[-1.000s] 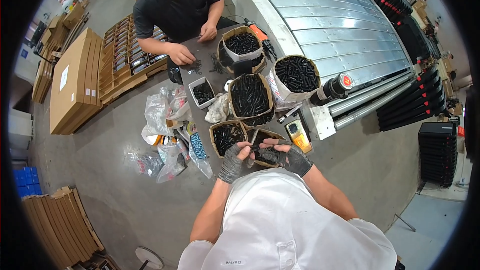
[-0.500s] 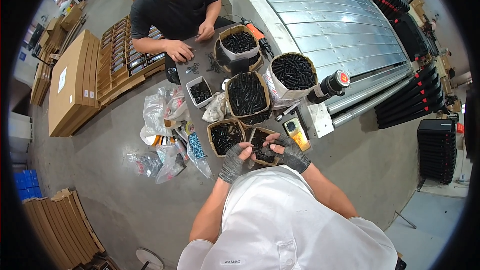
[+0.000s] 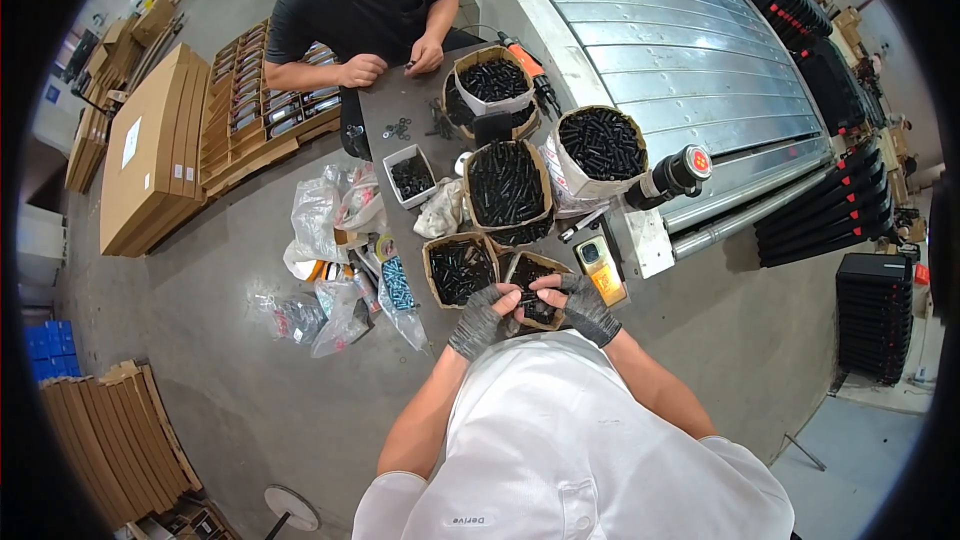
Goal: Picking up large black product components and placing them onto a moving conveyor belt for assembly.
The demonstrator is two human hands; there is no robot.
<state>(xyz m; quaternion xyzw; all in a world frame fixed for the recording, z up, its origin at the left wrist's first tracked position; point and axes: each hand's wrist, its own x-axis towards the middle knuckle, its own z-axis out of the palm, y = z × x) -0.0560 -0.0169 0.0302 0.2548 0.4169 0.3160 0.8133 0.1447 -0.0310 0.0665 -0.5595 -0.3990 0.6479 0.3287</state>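
Observation:
My left hand (image 3: 483, 320) and my right hand (image 3: 585, 306), both in dark fingerless gloves, meet over a small cardboard box (image 3: 556, 324) of black parts. Thumb and fingers of each are pinched together, the fingertips nearly touching. Whatever is between them is too small and dark to make out. Just left of this box stands another box (image 3: 462, 273) filled with black cylindrical parts. Beyond them, a taller box (image 3: 509, 185) holds more of these black parts. A phone (image 3: 600, 270) with a yellow face lies to the right of my right hand.
Across the table sits a person (image 3: 365, 0) in a black shirt, hands at the far edge. A white tray (image 3: 408, 178), a crumpled cloth (image 3: 440, 210) and a bag of blue fasteners (image 3: 397, 283) are at left. A metal slatted conveyor (image 3: 680, 60) borders the right.
My fingertips have drawn closer together over the box. The other person's hand, which lay spread on the table, is now curled and nearer their other hand. The whole view has shifted slightly.

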